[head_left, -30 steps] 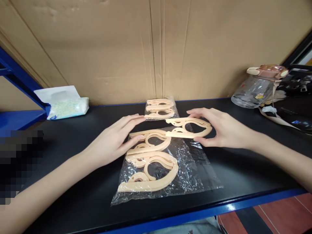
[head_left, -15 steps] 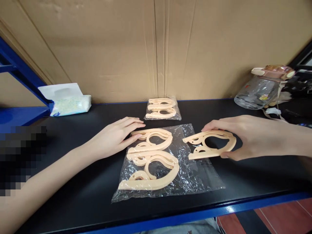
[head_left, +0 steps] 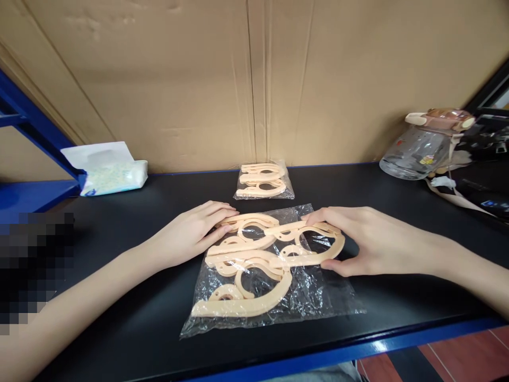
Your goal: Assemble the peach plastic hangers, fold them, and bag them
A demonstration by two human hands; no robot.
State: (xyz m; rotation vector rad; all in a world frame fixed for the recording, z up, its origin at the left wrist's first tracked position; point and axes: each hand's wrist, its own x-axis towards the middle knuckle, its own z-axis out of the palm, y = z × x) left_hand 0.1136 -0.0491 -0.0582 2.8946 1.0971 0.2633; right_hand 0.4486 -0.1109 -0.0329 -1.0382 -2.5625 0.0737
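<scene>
Folded cream folding hangers lie in a clear plastic bag [head_left: 318, 305] on the black tabletop: an upper hanger [head_left: 238, 247] and a lower hanger [head_left: 254, 306]. My left hand [head_left: 199, 228] is at the bag's upper left edge, thumb and fingers closed over the bag and the upper hanger's end. Between the thumb and fingers of my right hand [head_left: 358, 239] is another folded hanger [head_left: 306, 260], gripped by its rounded end. Its narrow ends overlap the bagged hangers; whether it is inside the bag or on top, I cannot tell.
Behind stands a smaller-looking bag of folded hangers [head_left: 262, 180]. A tissue pack [head_left: 113, 172] sits at the back left, a clear water bottle [head_left: 417, 148] with a strap at the back right. Cardboard [head_left: 178, 85] walls the back; a blue edge [head_left: 318, 355] runs along the front.
My right hand has moved left with its hanger, from the bag's right side to over the bagged hangers. My left hand stays at the bag's upper left edge.
</scene>
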